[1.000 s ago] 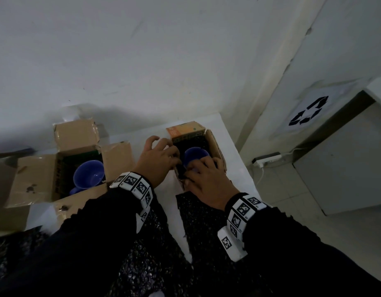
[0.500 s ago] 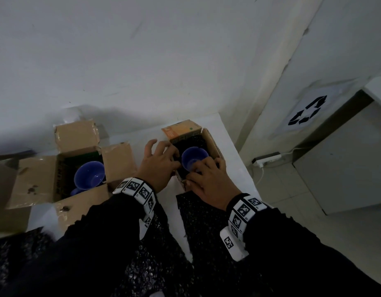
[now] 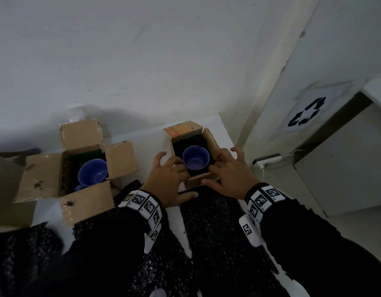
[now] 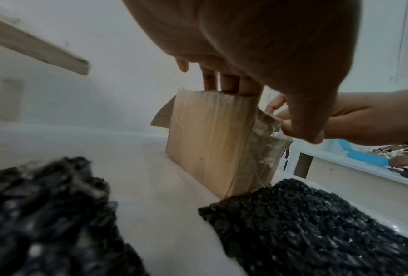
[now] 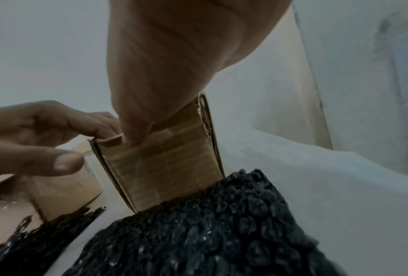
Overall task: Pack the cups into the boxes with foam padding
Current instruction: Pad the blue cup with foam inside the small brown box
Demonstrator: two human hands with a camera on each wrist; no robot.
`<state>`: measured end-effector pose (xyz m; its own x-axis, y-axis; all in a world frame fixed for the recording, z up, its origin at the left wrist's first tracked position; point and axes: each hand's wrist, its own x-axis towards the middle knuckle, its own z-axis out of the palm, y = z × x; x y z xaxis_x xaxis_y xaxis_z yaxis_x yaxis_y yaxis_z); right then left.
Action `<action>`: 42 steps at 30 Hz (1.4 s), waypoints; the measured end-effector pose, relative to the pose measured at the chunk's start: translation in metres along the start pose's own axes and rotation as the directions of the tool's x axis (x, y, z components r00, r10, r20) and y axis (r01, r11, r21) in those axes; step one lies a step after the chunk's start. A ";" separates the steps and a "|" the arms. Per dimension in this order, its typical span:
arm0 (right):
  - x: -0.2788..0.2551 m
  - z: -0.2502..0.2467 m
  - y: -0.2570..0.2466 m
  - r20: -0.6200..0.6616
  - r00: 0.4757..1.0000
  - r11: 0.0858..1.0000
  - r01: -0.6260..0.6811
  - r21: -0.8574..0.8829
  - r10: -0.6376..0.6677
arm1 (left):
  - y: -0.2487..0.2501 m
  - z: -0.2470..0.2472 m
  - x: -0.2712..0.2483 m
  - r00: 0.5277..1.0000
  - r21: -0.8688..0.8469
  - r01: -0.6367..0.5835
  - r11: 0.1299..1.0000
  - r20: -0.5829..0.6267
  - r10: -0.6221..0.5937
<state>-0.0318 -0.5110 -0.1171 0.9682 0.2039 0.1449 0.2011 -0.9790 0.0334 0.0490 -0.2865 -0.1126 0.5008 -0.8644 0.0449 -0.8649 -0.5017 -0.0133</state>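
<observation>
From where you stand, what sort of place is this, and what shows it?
Probably a packing bench in a stockroom: a box with a blue cup in it, a second box likewise, black bubble wrap on the table, a recycling sign nearby.

I am working with dim, bluish light that is coming from behind the camera. The wall (image 3: 142, 50) is catching most of it, and a soft shadow is pooling at its foot. The small box (image 3: 198, 181) is sinking into black inside. The head view is bending at its edges. Both wrist views are looking grainy, with the bubble wrap (image 4: 40, 214) smearing and the left hand (image 4: 269, 46) looming out of focus.
</observation>
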 end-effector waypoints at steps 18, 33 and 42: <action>0.076 0.005 0.007 0.177 0.957 0.973 -0.231 -0.006 0.229 | 0.003 0.018 0.006 0.992 0.042 0.028 0.999 -0.121 -0.023; 0.003 0.001 0.014 -0.222 0.896 0.825 -0.227 0.517 0.385 | 0.021 0.012 0.000 0.989 0.081 0.145 0.986 -0.055 -0.140; -0.121 0.032 -0.038 0.165 0.893 0.857 -0.448 0.254 0.418 | 0.052 0.006 -0.026 0.960 -0.020 0.233 0.972 -0.158 -0.233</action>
<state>-0.1521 -0.4983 -0.1676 0.9734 -0.2281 -0.0197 -0.2241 -0.9312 -0.2876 -0.0091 -0.2901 -0.1202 0.6770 -0.7073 0.2036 -0.7248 -0.6887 0.0176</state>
